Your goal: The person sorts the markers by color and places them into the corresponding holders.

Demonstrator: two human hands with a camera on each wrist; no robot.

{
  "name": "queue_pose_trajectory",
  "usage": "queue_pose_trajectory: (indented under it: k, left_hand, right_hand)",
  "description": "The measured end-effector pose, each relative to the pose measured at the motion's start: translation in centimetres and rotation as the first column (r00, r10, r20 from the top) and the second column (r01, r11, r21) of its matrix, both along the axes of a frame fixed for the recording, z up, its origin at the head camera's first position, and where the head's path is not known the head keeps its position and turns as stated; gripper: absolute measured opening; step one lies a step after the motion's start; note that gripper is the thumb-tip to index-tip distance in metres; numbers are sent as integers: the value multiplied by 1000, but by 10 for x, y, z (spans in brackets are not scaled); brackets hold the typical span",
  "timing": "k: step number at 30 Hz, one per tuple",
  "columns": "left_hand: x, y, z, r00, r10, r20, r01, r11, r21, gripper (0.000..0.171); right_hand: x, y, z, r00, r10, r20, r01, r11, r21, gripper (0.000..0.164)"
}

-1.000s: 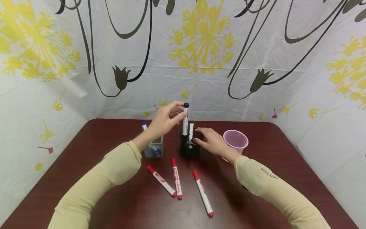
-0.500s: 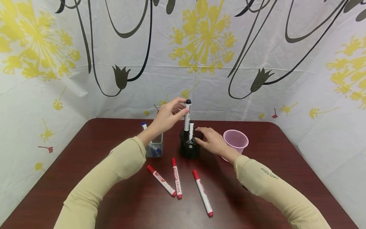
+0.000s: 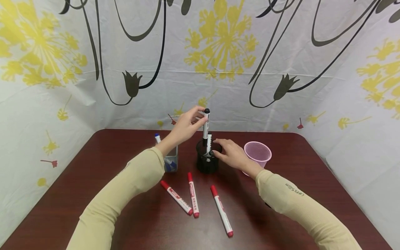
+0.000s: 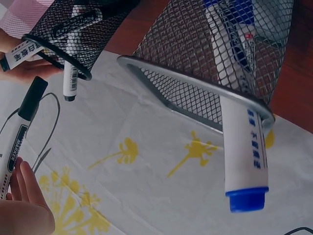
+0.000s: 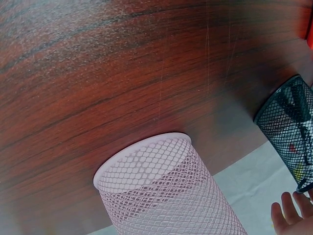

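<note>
Upright between the thumb and fingers of my left hand (image 3: 185, 125) is a black-capped whiteboard marker (image 3: 206, 126), its cap end pointing down at the mouth of a black mesh pen holder (image 3: 207, 166). In the left wrist view, the marker's cap (image 4: 33, 98) is apart from the holder's rim (image 4: 51, 48). Two more black-ended markers stand in that holder, one upright marker (image 3: 209, 141) and one leaning. With thumb and fingers, my right hand (image 3: 232, 152) grips the holder's rim at its right side; the right wrist view catches only some fingers (image 5: 289, 210) by the rim.
A grey mesh holder (image 3: 174, 166) with blue-capped markers (image 4: 245, 152) stands left, partly behind my left forearm. Right of the black holder is a pink mesh basket (image 3: 257, 152). Three red markers lie in front: a left marker (image 3: 176, 198), a middle marker (image 3: 193, 195) and a right marker (image 3: 222, 211).
My left hand has moved a little right and up with the marker, bringing it beside the upright marker in the black holder. The right hand stays at the rim.
</note>
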State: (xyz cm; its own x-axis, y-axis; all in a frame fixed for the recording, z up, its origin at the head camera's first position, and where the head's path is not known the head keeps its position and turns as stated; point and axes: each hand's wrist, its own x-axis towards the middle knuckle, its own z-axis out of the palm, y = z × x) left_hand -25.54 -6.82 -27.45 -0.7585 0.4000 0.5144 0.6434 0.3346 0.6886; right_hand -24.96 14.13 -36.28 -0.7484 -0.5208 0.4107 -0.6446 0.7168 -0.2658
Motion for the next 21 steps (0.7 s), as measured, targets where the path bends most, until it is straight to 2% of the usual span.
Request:
queue_pose_trajectory:
  k: [9, 15, 21]
  left_hand:
    - [-3, 5, -11, 998, 36, 50, -33, 997, -68, 33]
    - [-2, 4, -20, 995, 28, 100, -17, 994, -104, 30]
    - [2, -1, -21, 997, 46, 59, -39, 992, -118, 37]
  right_hand:
    - [2, -1, 0, 1000, -5, 9, 5, 1000, -5, 41]
    - [1, -1, 0, 1000, 11, 2, -11, 1000, -2, 41]
    - [-1, -1, 1, 1000, 20, -10, -20, 1000, 11, 41]
